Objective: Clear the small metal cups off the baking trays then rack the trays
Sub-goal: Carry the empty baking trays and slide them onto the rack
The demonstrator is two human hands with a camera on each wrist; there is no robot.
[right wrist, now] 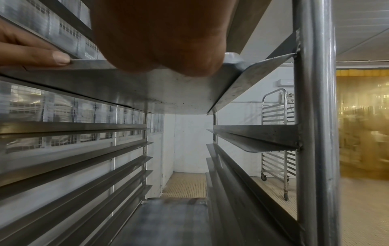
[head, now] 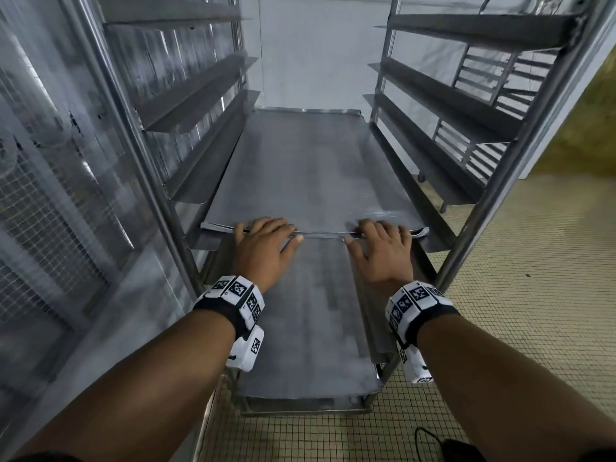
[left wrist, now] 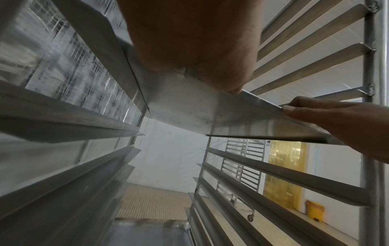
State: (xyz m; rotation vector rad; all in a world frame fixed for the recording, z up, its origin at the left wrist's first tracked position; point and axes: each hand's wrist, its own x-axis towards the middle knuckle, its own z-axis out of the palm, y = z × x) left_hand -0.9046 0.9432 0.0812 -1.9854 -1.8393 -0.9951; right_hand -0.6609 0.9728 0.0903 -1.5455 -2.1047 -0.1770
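Gripping near edge of upper baking tray (head: 313, 168) with both hands: left hand (head: 263, 251) at left half of edge, right hand (head: 380, 255) at right half. Fingers of each draped over top of rim, thumbs tucked under it, pointing inward toward one another with a gap between. Tray flat, bare, no cups on it. Seated on a pair of angle runners of trolley rack (head: 520, 168), one runner per side; far end well inside frame, near end about level with front uprights. Near right corner of tray bent and crumpled.

Left wrist view, from below: underside of tray (left wrist: 189, 106), palm above it, right-hand thumb (left wrist: 294, 111) pressed against front edge. Right wrist view: same underside (right wrist: 147, 89), left thumb (right wrist: 52, 58) on edge at far left, right runner (right wrist: 252, 79) carrying tray side.

Second tray (head: 310, 335) several levels lower in same rack, also bare, sticking out toward camera beyond front uprights. Empty runners above held tray on both sides.

Wrist bands (head: 233, 301) with black-and-white square markers on both forearms. Wire-mesh panel (head: 43, 208) left of rack. Second rack (right wrist: 277, 133) on castors farther back on tiled floor (head: 533, 295). Yellow strip curtain (right wrist: 362, 124) at right. Yellow bin (left wrist: 314, 211) by curtain.
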